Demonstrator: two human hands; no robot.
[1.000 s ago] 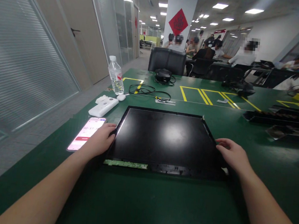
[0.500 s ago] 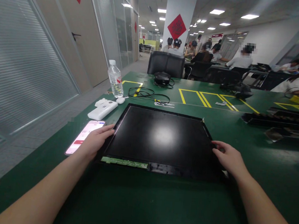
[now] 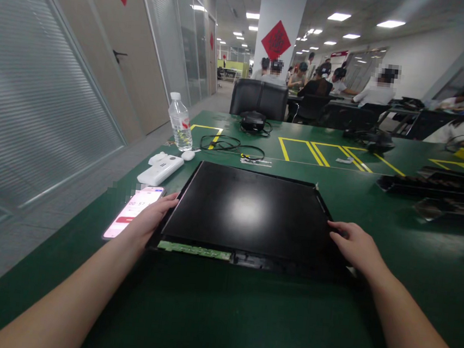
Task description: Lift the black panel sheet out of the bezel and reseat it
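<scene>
A large black display panel [image 3: 244, 213] sits in front of me on the green table [image 3: 243, 317]. A green circuit strip [image 3: 194, 249] runs along its near edge. My left hand [image 3: 145, 220] grips the panel's left edge with the thumb on top. My right hand [image 3: 352, 246] holds the right edge, its fingers laid over the rim. The panel's near edge looks slightly raised off the table.
A lit phone [image 3: 129, 213] lies just left of my left hand. Beyond it are a white device [image 3: 159, 168], a water bottle [image 3: 180, 122], looped cables [image 3: 230, 144] and a black headset [image 3: 253, 121]. Black trays [image 3: 436, 188] lie at the right. Seated people work at the far tables.
The panel has shifted a little to the left and its near edge has come up slightly. Both hands stay on its side edges.
</scene>
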